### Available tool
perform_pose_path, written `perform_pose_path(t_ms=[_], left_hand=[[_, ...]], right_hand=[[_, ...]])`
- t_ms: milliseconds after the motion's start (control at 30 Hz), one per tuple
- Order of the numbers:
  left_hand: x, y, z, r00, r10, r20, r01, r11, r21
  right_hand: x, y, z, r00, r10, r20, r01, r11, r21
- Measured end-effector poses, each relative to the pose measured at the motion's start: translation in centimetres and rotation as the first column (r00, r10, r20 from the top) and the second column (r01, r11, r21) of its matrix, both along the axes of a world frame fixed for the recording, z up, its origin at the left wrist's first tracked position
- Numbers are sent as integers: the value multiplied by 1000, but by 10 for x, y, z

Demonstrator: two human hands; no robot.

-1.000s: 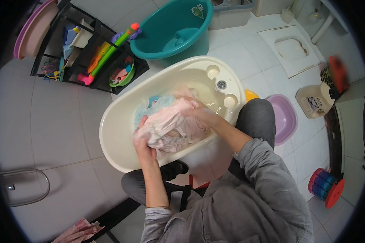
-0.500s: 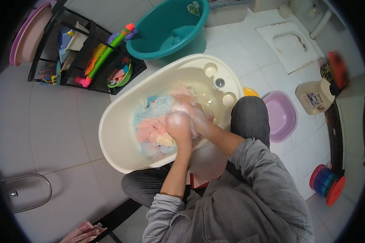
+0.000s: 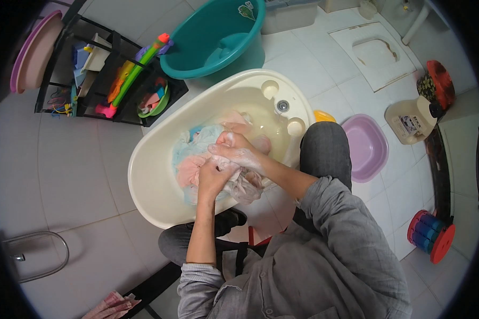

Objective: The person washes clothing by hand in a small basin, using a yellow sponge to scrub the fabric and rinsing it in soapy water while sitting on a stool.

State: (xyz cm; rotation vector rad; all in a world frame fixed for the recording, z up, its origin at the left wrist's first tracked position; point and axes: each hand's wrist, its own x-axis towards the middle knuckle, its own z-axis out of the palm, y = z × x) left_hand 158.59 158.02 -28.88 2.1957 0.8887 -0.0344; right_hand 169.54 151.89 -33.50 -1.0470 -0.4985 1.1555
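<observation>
White tiles covered the floor around us. At ten o'clock a black rack held bright toys and a green bowl, with a pink basin leaning at its far left. At twelve o'clock stood a teal tub with a smaller teal scoop inside it.

Before us, at the centre, lay the cream baby bath, holding soapy water and a heap of wet laundry in pale blue and pink. Our left hand reached straight in from six o'clock, fingers curled tight around a bunch of the pale cloth, which hung over the bath's near rim. Our right hand came in from four o'clock, lying flat and soapy across the top of the left, fingers pressed together on the same cloth.

At three o'clock sat a lilac basin, bare inside, then a cream detergent jug, and at four o'clock a red and blue spool toy.
</observation>
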Motion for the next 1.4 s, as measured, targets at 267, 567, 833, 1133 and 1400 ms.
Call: perform_pose_path(t_ms=[267,567,833,1133,1400], left_hand=[[-6,6,49,487,694,530,-8,611,-792],[-40,35,23,387,800,459,4,496,-868],[34,-55,-33,787,-54,615,-234,896,377],[34,-48,-56,630,383,675,-475,878,-55],[8,9,-71,519,668,534,-403,742,-536]], right_hand=[[22,-26,-27,525,-133,841,134,988,73],[25,-22,5,913,-66,-403,133,981,140],[-7,-6,-23,896,-292,-334,347,931,115],[-11,-10,-21,936,-332,-117,344,934,101],[-12,-4,-20,812,-161,-561,250,964,86]])
